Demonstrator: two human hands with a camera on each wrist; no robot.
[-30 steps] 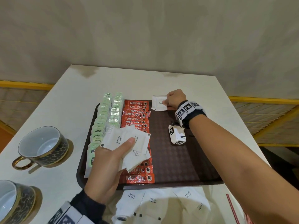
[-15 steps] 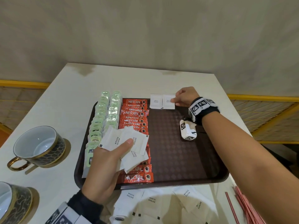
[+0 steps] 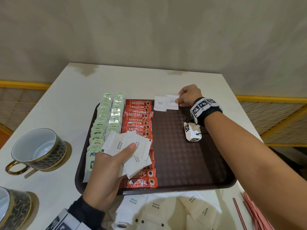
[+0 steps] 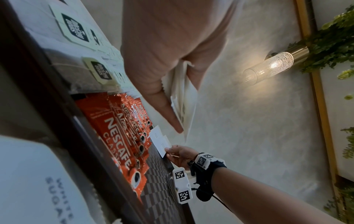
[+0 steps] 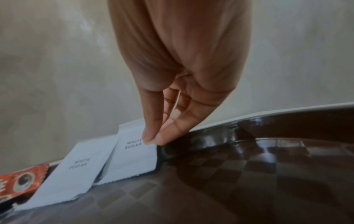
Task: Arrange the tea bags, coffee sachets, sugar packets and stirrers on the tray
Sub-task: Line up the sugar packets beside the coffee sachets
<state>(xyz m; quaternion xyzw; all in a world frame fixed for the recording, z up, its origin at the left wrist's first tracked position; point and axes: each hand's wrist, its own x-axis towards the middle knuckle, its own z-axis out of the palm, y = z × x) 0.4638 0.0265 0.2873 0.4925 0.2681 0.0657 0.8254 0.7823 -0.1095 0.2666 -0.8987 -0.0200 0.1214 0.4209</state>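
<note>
A dark brown tray holds two columns of green tea bags and a column of red coffee sachets. At its far edge lean two white sugar packets. My right hand pinches the right one between thumb and fingertip; the left packet stands beside it. My left hand hovers over the sachets, gripping a fanned stack of sugar packets under the thumb.
More sugar packets lie on the white table in front of the tray, with red stirrers at the right. Two gold-trimmed cups stand on coasters at the left. The tray's right half is bare.
My right hand has set a second sugar packet to the right of the first at the tray's far edge and still pinches it. The left hand has stayed put.
</note>
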